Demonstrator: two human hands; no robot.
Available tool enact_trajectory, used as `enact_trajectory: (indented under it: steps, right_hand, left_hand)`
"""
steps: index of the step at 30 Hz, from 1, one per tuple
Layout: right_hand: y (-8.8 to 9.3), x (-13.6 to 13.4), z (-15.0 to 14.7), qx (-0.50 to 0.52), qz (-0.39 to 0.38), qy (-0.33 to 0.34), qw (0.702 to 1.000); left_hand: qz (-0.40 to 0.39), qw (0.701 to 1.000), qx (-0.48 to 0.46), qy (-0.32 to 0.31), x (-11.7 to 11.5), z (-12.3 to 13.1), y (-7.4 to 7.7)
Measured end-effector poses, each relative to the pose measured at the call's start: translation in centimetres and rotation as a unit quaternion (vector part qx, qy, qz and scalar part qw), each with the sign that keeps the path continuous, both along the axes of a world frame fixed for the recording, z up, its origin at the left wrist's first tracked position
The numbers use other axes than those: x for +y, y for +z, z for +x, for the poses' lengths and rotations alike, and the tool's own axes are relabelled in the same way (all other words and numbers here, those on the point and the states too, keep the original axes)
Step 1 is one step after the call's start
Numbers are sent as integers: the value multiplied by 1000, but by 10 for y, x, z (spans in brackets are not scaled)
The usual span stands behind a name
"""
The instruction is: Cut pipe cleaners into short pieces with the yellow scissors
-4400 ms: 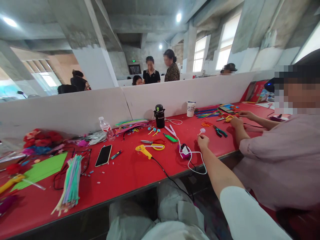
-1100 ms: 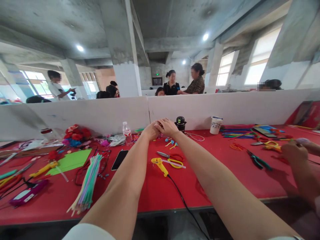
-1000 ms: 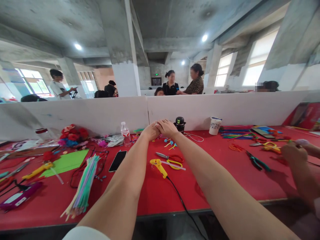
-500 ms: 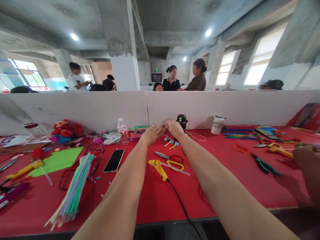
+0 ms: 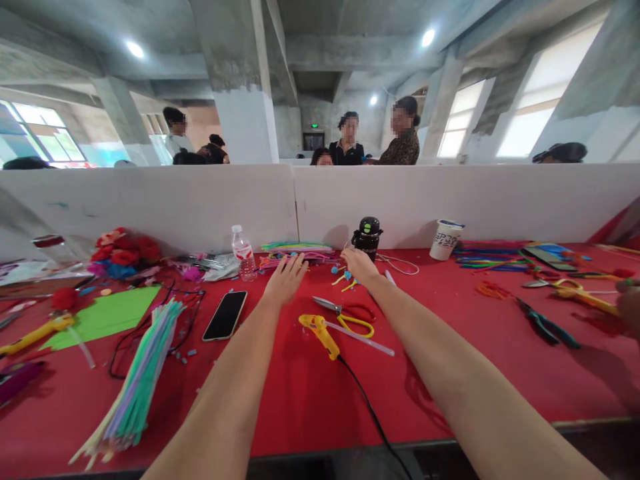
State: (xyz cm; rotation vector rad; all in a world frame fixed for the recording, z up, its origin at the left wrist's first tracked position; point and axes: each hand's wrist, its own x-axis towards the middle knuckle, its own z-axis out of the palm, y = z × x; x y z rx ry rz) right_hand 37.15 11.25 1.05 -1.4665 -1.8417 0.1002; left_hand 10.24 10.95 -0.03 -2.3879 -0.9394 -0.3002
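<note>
My left hand (image 5: 287,279) is open, palm down, its fingers stretched apart at the near edge of a bundle of pink and green pipe cleaners (image 5: 300,249). My right hand (image 5: 361,267) is beside a black bottle (image 5: 369,241), fingers bent and close together; anything in them is hidden. Just under it lie small blue and yellow pipe-cleaner pieces (image 5: 349,276). Between my forearms are red-and-yellow-handled scissors (image 5: 345,313) and a yellow glue gun (image 5: 323,335) with a clear glue stick (image 5: 360,339) and a black cord.
A phone (image 5: 225,316), pastel pipe cleaners (image 5: 145,380), green paper (image 5: 107,315) and a water bottle (image 5: 243,255) stand or lie left. Pliers (image 5: 545,323), a paper cup (image 5: 445,240) and dark pipe cleaners (image 5: 490,257) are right. Another person's hand (image 5: 630,297) shows there. A white partition (image 5: 200,200) stands behind.
My hands have moved apart: the left back and to the left, the right a little to the right. The pipe cleaners behind them show more. The view has tilted slightly down.
</note>
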Motion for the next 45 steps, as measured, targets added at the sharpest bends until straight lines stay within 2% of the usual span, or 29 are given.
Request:
enact_trajectory:
  steps: [2, 4, 6, 8, 10, 12, 15, 17, 18, 20, 21, 22, 25, 28, 33, 36, 41, 45]
  right_hand:
    - [-14, -2, -3, 76, 1, 0, 997]
    - [-27, -6, -12, 164, 9, 0, 986]
    - [-38, -11, -24, 264, 20, 1, 964]
    - [-46, -16, -36, 370, 28, 12, 928]
    - [-53, -24, -45, 467, 23, 49, 882]
    - [-57, -33, -50, 543, 10, 104, 833]
    - [-56, -47, -52, 616, -3, 171, 769]
    - [-50, -54, -54, 671, -16, 212, 710]
    - [-46, -57, -55, 722, -35, 248, 645]
    - [-38, -62, -59, 790, -62, 305, 528]
    - [-34, -65, -61, 806, -72, 322, 492]
    - [-30, -67, -64, 813, -75, 333, 473]
    - [-26, -74, -73, 808, -90, 358, 458]
    - [-29, -77, -82, 785, -131, 384, 467]
    - [-31, -79, -93, 753, -204, 398, 482]
    - [-30, -79, -95, 757, -206, 389, 484]
    - [-36, -80, -92, 763, -181, 356, 509]
    - [-40, -81, -90, 757, -191, 334, 528]
  left_hand:
    - [-24, 998, -49, 20, 1, -4, -5]
    - [-51, 986, -151, 53, 2, -4, -10]
    - [-85, 945, -304, 91, 3, -2, -18]
    - [-132, 871, -463, 96, 3, 1, -29]
    - [-193, 781, -591, 57, 2, 1, -41]
    - [-257, 697, -669, 20, -2, 1, -48]
    - [-344, 612, -712, -33, -11, 2, -46]
    - [-395, 577, -711, -75, -18, 6, -34]
    - [-421, 568, -701, -90, -22, 9, -27]
    - [-472, 570, -661, -123, -30, 19, -12]
    - [-494, 576, -635, -141, -35, 24, -6]
    - [-521, 581, -605, -156, -40, 29, -1]
    - [-574, 591, -534, -189, -55, 43, 4]
    - [-560, 608, -525, -205, -67, 50, -4]
    - [-464, 638, -597, -147, -75, 45, -16]
    - [-437, 652, -608, -119, -75, 39, -17]
    - [-405, 656, -632, -77, -73, 36, -18]
    - [-394, 650, -647, -55, -69, 35, -23]
